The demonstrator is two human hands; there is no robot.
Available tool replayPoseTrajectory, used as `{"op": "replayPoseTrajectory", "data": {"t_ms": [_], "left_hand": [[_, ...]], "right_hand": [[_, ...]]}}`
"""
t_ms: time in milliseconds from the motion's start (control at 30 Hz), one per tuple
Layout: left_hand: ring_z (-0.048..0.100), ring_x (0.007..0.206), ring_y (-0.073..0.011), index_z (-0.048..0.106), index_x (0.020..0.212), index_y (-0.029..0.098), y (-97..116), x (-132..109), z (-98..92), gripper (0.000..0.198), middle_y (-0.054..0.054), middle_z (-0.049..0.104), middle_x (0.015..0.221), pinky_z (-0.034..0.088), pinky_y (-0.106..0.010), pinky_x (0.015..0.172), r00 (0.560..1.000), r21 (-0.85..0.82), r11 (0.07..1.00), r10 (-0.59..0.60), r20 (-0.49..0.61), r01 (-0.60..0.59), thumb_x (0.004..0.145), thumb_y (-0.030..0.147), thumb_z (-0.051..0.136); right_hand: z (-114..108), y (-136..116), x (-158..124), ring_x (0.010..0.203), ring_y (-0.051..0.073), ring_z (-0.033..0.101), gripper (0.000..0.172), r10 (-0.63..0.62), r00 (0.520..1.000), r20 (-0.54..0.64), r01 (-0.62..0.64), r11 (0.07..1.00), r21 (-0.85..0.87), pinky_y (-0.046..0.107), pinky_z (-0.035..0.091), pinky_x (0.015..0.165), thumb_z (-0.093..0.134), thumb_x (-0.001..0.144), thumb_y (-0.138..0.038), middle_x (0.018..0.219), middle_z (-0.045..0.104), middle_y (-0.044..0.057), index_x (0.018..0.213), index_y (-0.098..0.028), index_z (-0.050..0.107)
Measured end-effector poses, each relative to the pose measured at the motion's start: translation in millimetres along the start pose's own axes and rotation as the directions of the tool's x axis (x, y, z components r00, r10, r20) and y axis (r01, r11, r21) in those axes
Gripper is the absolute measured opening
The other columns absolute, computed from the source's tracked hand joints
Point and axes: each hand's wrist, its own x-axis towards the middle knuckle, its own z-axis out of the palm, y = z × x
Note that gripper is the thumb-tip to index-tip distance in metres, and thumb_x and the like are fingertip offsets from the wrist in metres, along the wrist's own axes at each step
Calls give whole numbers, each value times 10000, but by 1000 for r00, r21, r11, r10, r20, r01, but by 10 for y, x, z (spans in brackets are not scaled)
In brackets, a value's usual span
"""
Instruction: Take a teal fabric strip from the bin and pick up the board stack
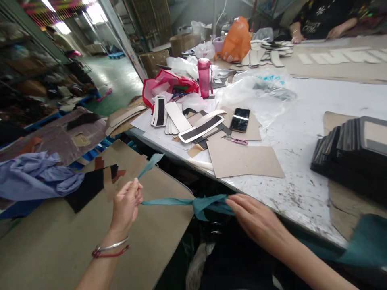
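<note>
A teal fabric strip (pixel 169 201) is stretched between my two hands, with a loose knot or loop near its right part. My left hand (pixel 128 200) is closed around one end, and a free tail of the strip sticks up above the fist. My right hand (pixel 252 217) grips the bunched part beyond the knot, fingers together, beside the edge of the white table (pixel 305 149). More teal fabric (pixel 367 241) lies at the lower right, partly under my right forearm.
A black stack of panels (pixel 341 157) stands at the right. A phone (pixel 240 120), a pink bottle (pixel 204 78), a pink-handled cutter (pixel 237 140) and cardboard pieces (pixel 242 159) lie across the table. A brown board (pixel 75 241) is at the left. Across the table sits another person (pixel 323 20).
</note>
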Motion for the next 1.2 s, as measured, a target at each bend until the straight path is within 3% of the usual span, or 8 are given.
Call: {"op": "replayPoseTrajectory", "data": {"t_ms": [133,300,500,600,700,833,967,1200], "left_hand": [[207,398,-52,482,622,172,89,16,-246,318,97,230,442,209,-191,405,1000,-40,999,17,-7,-18,790,417,597],[559,872,-234,564,1054,187,-138,-18,-458,489,-57,569,873,451,-393,834,954,480,865,250,-165,-144,732,552,605],[323,1331,-255,209,1424,241,-340,-593,394,939,-114,367,1431,231,-399,1119,932,166,972,99,349,-165,670,406,743],[608,944,-191,464,1280,193,-422,-698,868,538,-62,659,1043,476,-284,834,839,54,998,-1,545,-34,776,301,618],[590,665,-159,659,884,148,-620,-571,977,203,-28,657,715,455,-246,612,870,166,986,-79,486,-3,807,235,493],[626,791,-186,663,833,172,-936,-260,471,200,-42,699,818,454,-252,705,965,331,943,-110,237,26,716,124,507],[638,800,-206,647,830,193,-1114,-14,-449,239,-35,694,772,450,-261,721,990,478,867,-113,-82,138,678,88,495],[528,477,-141,603,865,147,-1281,55,-2057,143,37,540,533,396,-228,456,856,491,752,-186,-482,439,759,144,506]], "right_hand": [[629,109,626,975,276,588,361,124,929,350,-100,991,-86,374,428,874,577,748,-110,1017,648,149,1107,-134,599],[664,117,859,654,153,520,195,267,914,306,-253,964,-85,260,367,605,361,865,-137,711,576,53,748,-158,515],[193,-317,1109,601,107,439,171,81,895,439,-155,979,136,226,330,569,393,866,-189,651,495,-25,721,-184,483],[37,-568,1234,600,108,437,140,21,904,428,-112,976,189,236,337,577,414,818,-147,660,510,-13,699,-175,483],[-225,-696,1317,558,108,401,182,147,977,152,-182,951,249,233,323,529,434,824,-225,587,443,-20,653,-180,475],[-641,-711,1423,435,70,251,172,459,872,-171,-236,701,673,195,204,401,537,755,-291,499,313,-65,636,-189,465],[-722,-689,1555,407,52,195,173,615,781,-113,-250,472,845,187,143,387,562,689,-201,459,273,-84,597,-189,416],[-368,-717,1911,430,76,279,133,442,881,-166,-264,752,603,214,192,412,538,728,-294,480,345,-69,673,-182,492]]}}
